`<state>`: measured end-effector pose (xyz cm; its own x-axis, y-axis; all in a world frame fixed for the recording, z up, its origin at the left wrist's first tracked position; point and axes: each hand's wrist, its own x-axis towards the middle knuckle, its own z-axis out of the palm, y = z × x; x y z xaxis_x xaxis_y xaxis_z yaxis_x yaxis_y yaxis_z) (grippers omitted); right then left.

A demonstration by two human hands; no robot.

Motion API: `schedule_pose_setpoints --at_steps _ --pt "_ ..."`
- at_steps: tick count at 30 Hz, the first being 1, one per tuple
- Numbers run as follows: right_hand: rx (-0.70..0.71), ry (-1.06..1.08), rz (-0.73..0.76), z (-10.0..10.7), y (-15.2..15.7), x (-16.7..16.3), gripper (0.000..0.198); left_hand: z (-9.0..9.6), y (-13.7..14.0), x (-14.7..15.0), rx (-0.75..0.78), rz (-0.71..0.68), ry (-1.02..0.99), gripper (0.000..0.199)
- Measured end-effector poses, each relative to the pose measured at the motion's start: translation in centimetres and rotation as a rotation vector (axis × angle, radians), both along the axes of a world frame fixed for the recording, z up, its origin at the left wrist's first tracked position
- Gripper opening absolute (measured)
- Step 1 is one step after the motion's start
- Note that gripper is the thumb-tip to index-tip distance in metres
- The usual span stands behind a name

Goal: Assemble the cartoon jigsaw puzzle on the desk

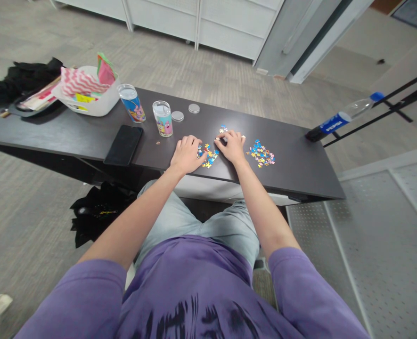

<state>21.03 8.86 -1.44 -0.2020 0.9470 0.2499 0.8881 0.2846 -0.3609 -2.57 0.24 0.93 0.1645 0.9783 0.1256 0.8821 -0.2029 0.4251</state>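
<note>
Left grip (186, 154) and right grip (233, 146) half-curled, hold unclear, puzzle pieces (210, 155) between them on dark tabletop (296, 169)

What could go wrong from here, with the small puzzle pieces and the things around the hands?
The loose pieces between the left hand and right hand lie close to the table's near edge, so a sweep might push some off.
The separate pile lies beside the right hand; a careless movement could scatter it.
The black phone lies at the near edge, so a bump could perhaps knock it down.
</note>
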Motion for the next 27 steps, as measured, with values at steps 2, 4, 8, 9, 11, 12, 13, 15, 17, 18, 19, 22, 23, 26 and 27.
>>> schedule_pose_setpoints --at_steps 2,4,8,9,11,12,13,15,17,18,19,22,23,26,27 --pt "0.001 0.017 0.042 0.2 -0.3 0.2 0.026 0.0 -0.1 0.0 0.001 0.004 0.018 0.053" --pt "-0.011 0.02 0.122 0.6 -0.8 0.4 0.026 0.1 -0.1 0.0 0.007 0.007 0.029 0.05" --pt "-0.049 0.003 0.125 1.1 -1.4 0.3 0.047 0.0 -0.2 -0.1 0.009 0.005 0.041 0.049" --pt "-0.051 -0.002 0.071 1.2 -1.5 0.1 0.053 0.0 -0.2 -0.1 0.008 0.005 0.046 0.05" --pt "-0.058 -0.023 -0.04 1.5 -1.4 -0.3 0.06 0.0 -0.2 0.0 0.007 0.007 0.053 0.052" --pt "-0.068 -0.044 -0.074 1.7 -1.4 -0.6 0.06 0.0 -0.2 0.0 0.009 0.009 0.053 0.052" --pt "-0.082 -0.069 -0.09 1.9 -1.4 -0.8 0.06 0.0 -0.2 0.0 0.011 0.011 0.05 0.052" --pt "-0.115 -0.118 -0.085 2.2 -1.6 -1.2 0.058 -0.1 -0.1 0.0 0.015 0.009 0.041 0.051" --pt "-0.134 -0.137 -0.067 2.4 -1.8 -1.4 0.055 -0.1 -0.1 0.0 0.016 0.005 0.036 0.051" --pt "-0.133 -0.137 -0.056 2.5 -1.9 -1.4 0.054 0.0 -0.1 0.0 0.016 0.003 0.036 0.051" --pt "-0.126 -0.135 -0.043 2.5 -2.1 -1.4 0.053 0.0 -0.1 0.0 0.015 0.003 0.038 0.052" --pt "-0.097 -0.136 -0.007 2.5 -2.3 -1.4 0.052 0.2 -0.2 0.0 0.006 0.005 0.049 0.053" --pt "-0.092 -0.137 0.001 2.4 -2.4 -1.3 0.053 0.2 -0.2 0.0 0.004 0.005 0.052 0.053" --pt "-0.078 -0.134 0.014 2.3 -2.3 -1.3 0.06 0.2 -0.2 0.0 0.005 -0.001 0.051 0.053" --pt "-0.074 -0.134 0.016 2.3 -2.3 -1.3 0.063 0.1 -0.2 0.0 0.007 -0.001 0.05 0.053"
